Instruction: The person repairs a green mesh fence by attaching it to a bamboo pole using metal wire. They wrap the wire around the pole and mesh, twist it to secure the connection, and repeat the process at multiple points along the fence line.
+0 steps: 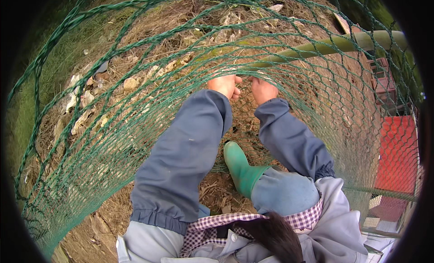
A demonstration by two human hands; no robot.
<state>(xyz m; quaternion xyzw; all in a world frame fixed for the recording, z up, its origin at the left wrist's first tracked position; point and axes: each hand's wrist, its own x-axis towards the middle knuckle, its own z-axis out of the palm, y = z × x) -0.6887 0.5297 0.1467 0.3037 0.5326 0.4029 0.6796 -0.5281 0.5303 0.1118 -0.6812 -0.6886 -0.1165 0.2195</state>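
Green mesh netting point(149, 104) stretches across the view and sags around both of my arms. My left hand point(224, 85) is at the gathered part of the mesh, its fingers curled round the strands. Close to its right, my right hand point(264, 90) is closed on the same bunched netting, just under the near end of a thick green bamboo pole point(325, 47). The strands partly cover both hands, so the exact grip of the fingertips is hidden. Dark blue sleeve covers are on both forearms.
Stones point(131, 84) and dry grass lie on the slope at the left. A green rubber boot point(239, 165) on my foot stands on brown soil below my hands. Beyond the net at the right are a red panel point(397, 152) and a thin horizontal pole point(384, 193).
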